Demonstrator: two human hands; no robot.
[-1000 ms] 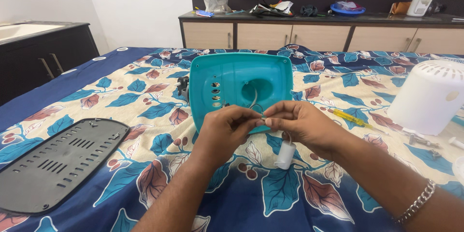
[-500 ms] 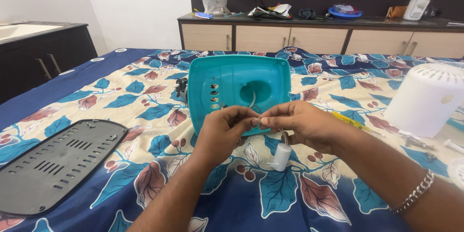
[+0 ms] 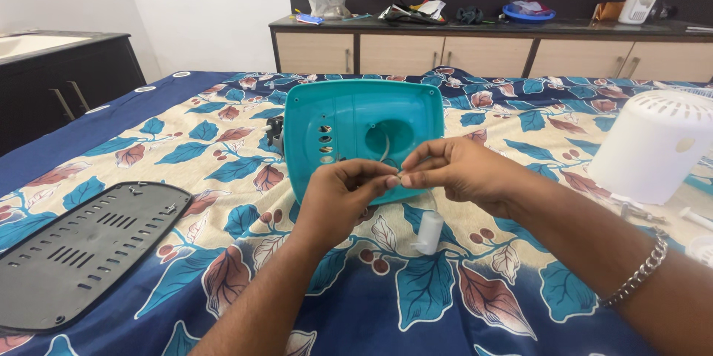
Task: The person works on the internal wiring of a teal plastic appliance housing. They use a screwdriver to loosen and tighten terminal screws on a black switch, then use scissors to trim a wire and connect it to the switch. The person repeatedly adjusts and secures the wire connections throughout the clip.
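Observation:
A teal plastic housing [image 3: 349,122] stands tilted on the leaf-patterned bedsheet [image 3: 223,155], its round recess facing me with a thin white wire coming out of it. In front of its lower edge my left hand [image 3: 338,200] and my right hand [image 3: 453,170] meet fingertip to fingertip, both pinching the end of that thin wire. A small white plastic tube [image 3: 429,233] lies on the sheet just below my right hand. The wire end itself is mostly hidden by my fingers.
A black slotted cover plate [image 3: 78,248] lies at the left. A white perforated plastic cover [image 3: 653,144] sits at the right, with small screws and tools beside it. A dark cabinet stands far left and a cluttered sideboard [image 3: 483,48] lines the back wall.
Both hands have stayed together at the housing's lower front, shifting only slightly; the view has drifted a little. The white tube lies in the same spot.

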